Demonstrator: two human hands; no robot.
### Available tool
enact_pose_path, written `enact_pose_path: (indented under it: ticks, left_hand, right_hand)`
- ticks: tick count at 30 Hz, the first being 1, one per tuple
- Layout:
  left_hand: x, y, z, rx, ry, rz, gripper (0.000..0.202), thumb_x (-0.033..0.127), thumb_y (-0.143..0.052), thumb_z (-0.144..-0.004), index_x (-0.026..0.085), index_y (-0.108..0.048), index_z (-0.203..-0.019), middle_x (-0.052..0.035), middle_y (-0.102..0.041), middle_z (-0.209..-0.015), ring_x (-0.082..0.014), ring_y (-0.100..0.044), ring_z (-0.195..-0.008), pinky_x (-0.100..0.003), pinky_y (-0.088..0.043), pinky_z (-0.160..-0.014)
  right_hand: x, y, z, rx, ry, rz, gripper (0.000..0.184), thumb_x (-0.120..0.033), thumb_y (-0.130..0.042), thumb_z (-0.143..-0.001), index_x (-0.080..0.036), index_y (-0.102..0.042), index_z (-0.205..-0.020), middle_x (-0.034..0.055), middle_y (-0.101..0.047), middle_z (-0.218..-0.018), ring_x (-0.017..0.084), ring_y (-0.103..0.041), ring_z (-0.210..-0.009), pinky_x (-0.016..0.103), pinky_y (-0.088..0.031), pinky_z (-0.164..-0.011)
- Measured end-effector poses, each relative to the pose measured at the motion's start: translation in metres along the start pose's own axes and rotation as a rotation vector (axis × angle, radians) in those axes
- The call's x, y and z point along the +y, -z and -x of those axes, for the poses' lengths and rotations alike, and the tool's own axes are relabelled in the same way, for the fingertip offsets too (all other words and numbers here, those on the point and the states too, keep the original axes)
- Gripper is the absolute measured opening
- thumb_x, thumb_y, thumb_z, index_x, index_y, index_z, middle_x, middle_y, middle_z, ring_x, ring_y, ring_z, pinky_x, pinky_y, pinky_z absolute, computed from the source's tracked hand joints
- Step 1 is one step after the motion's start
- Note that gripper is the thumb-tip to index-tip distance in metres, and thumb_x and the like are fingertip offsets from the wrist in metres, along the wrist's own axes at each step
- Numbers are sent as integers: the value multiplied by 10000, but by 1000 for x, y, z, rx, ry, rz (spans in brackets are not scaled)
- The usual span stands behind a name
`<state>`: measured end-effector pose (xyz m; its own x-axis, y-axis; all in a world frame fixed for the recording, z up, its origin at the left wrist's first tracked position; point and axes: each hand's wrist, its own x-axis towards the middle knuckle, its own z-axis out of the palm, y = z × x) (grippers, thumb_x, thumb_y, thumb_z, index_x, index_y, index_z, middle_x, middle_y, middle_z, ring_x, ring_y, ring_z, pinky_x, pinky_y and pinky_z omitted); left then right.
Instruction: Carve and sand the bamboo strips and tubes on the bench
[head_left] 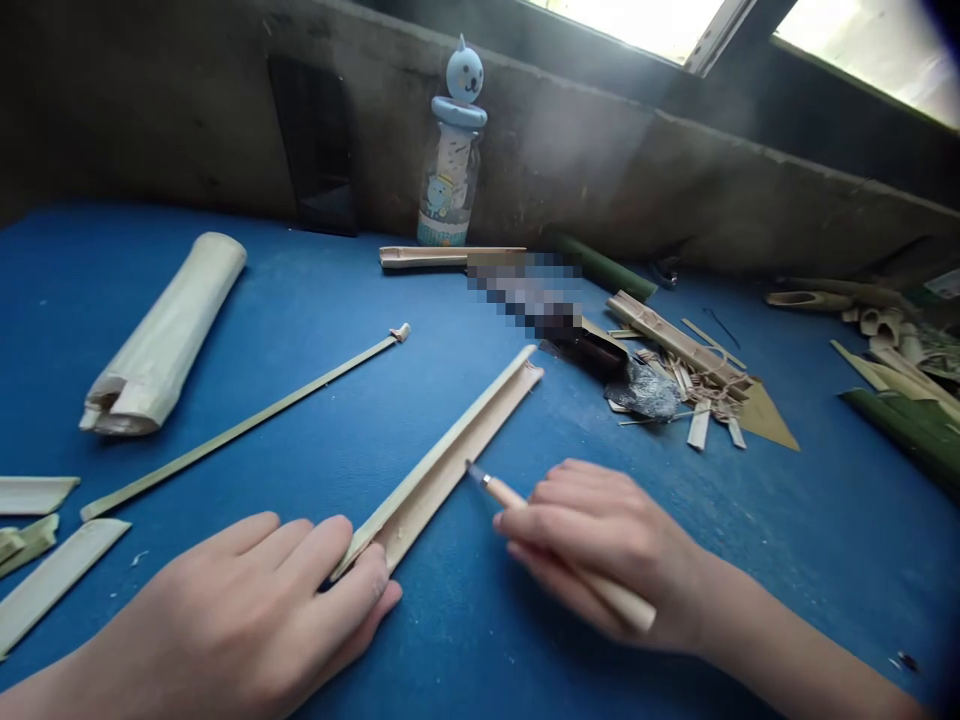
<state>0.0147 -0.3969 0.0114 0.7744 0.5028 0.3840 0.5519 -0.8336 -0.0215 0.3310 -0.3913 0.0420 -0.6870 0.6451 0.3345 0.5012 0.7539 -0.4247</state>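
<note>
**Bamboo strip pinned under left hand, knife at its edge**

The split bamboo strip lies on the blue counter straight ahead of you, its long axis running from your left hand away and to the right. That hand is the nearer: its fingers curl over the near end, holding it down. Your right hand is closed around the knife, whose tip sits at the strip's right edge; touching or just above, I cannot tell. Left of the strip lie a thin bamboo sliver and a bamboo tube. Shavings are heaped to the right, and a bottle stands by the wall.
</note>
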Motion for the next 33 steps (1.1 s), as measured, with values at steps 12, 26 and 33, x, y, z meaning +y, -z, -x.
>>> enact_pose_path:
  ticks: [12,26,33]
  left_hand:
    - [3,5,-8,86,23,-195,404,357,-349,-1140,99,-577,-1351,30,-584,-627,-201,-527,-463,-362,-363,-476]
    - [4,6,-7,-2,128,-361,569,449,-393,-1061,25,-771,-1086,-67,-615,-595,-236,-609,-468,-346,-403,-458]
    - [-13,-4,-6,1,82,-166,459,485,-467,-1034,119,-743,-1060,-8,-650,-593,-209,-621,-463,-334,-426,-453]
  right_hand:
    - [70,38,23,116,-561,580,428,-207,-493,-1028,-245,-704,-1398,129,-769,-1321,364,-712,-1197,559,-585,-990]
    - [126,66,50,105,-1200,244,723,-717,-753,-765,-189,-760,-1258,240,-712,-1403,502,-664,-1293,591,-591,-982]
    - [112,81,49,199,-1058,25,286,-500,-830,-768,-252,-687,-775,75,-738,-728,282,-695,-666,379,-538,-567]
